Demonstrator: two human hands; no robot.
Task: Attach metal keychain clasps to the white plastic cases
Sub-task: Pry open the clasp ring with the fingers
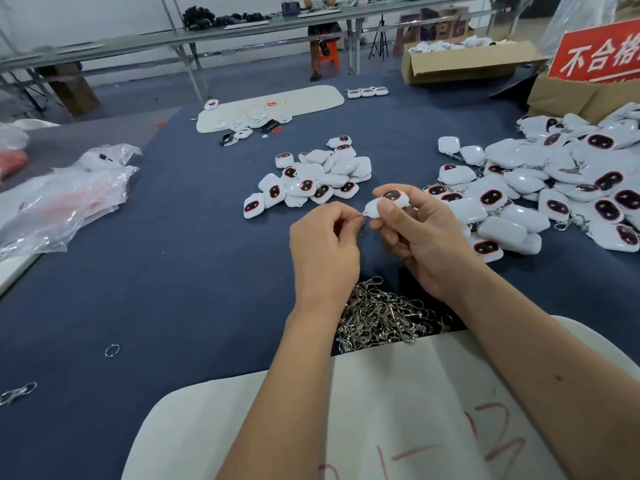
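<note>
My right hand (420, 237) grips a white plastic case (388, 201) with a dark red-rimmed oval on its face. My left hand (323, 244) pinches a small metal keychain clasp (364, 216) against the case's left corner. Below my hands lies a heap of loose metal clasps (384, 315) on the blue table. A pile of white cases without clasps (311, 180) sits just beyond my hands. To the right spreads a bigger pile of cases with clasps on them (554, 188).
A white board with red marks (381, 417) lies at the near edge. Clear plastic bags (65, 199) lie at the left. A loose ring (112, 350) and a clasp (17, 393) rest near left. Cardboard boxes (460, 62) stand at the far right.
</note>
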